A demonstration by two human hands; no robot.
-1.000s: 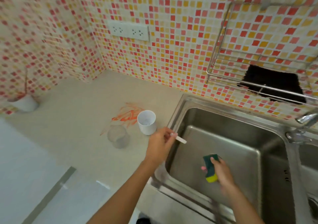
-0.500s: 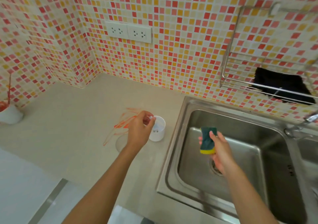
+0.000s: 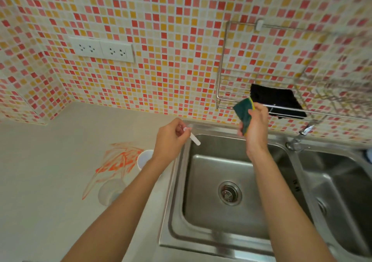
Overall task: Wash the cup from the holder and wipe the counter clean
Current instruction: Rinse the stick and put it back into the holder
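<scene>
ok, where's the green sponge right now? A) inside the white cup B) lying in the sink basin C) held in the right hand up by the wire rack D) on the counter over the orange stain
C: the right hand grips the green sponge raised in front of the wire rack, above the sink.

Mosaic tile wall [image 3: 161, 30] in red, orange, cream; double white socket [image 3: 101, 49]; even light

Sink basin [image 3: 203, 181] lies open; white cup [image 3: 144, 158] and, apparently, a clear cup [image 3: 109, 191] crowd the counter.
</scene>
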